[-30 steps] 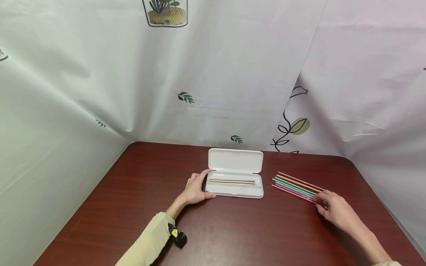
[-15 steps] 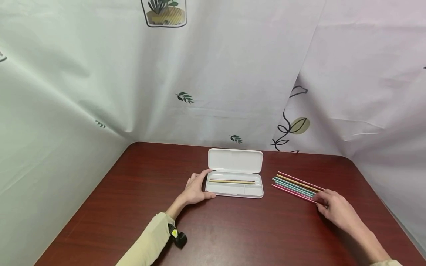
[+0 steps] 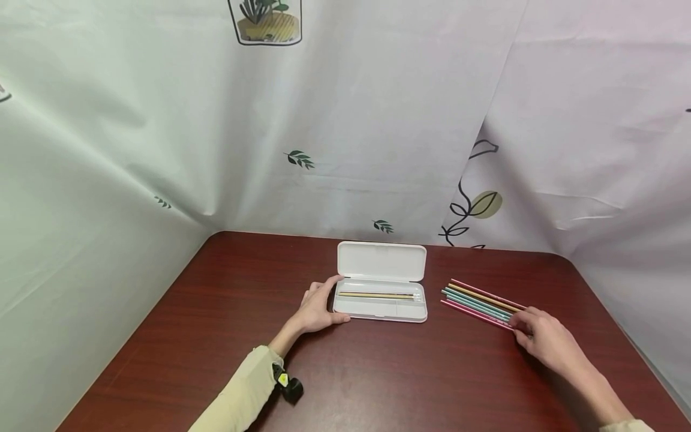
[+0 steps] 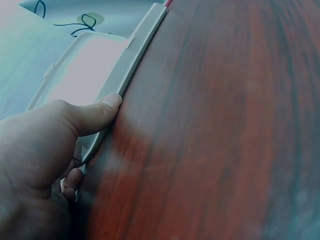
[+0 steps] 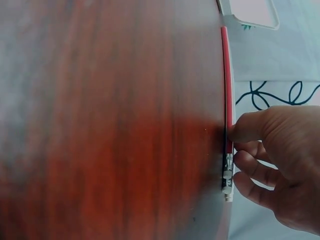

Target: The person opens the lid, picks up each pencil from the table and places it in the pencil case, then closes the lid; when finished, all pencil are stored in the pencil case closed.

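Note:
A white pencil case [image 3: 412,309] lies open on the table, its lid [image 3: 381,261] tipped back. Yellowish pencils [image 3: 376,295] rest lengthwise in its tray. My left hand [image 3: 313,311] holds the case's left end, thumb at the front edge and forefinger at the back corner; the left wrist view shows the thumb [image 4: 102,111] on the rim. To the right, several pink, yellow and teal pencils [image 3: 477,304] lie side by side at a slant. My right hand [image 3: 550,342] grips their near ends. In the right wrist view its thumb touches a red pencil [image 5: 227,75] above the white erasers.
The dark reddish wooden table [image 3: 399,372] reaches back to a pale patterned cloth [image 3: 345,120], which also hangs at both sides. A black device [image 3: 291,389] is strapped at the left sleeve's cuff.

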Motion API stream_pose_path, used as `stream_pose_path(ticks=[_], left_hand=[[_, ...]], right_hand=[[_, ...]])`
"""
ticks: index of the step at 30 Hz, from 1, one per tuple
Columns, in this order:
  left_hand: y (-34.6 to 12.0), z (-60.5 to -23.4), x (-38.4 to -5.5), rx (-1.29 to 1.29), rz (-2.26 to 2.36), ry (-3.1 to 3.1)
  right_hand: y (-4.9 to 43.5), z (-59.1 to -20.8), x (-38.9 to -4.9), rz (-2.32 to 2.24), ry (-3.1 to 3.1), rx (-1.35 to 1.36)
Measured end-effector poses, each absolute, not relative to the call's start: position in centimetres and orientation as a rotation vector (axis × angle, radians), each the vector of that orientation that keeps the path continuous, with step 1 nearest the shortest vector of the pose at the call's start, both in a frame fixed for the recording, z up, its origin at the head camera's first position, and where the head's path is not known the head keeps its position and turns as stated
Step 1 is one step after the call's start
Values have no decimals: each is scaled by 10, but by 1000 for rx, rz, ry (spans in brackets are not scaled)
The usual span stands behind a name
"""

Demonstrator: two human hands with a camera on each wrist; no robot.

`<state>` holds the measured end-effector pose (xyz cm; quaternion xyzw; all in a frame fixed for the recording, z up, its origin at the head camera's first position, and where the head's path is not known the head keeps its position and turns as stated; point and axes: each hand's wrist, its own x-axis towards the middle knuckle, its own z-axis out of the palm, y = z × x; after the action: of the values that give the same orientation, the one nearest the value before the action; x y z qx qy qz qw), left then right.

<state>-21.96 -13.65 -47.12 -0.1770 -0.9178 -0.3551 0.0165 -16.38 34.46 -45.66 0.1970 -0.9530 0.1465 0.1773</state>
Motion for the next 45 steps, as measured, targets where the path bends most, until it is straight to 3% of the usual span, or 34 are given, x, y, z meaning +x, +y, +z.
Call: stream_pose_path(ticks=[45], left_hand=[[-137,-473,-222,-546,-1123,-2846]], right_hand=[[330,-444,-178,433,-2687,772]])
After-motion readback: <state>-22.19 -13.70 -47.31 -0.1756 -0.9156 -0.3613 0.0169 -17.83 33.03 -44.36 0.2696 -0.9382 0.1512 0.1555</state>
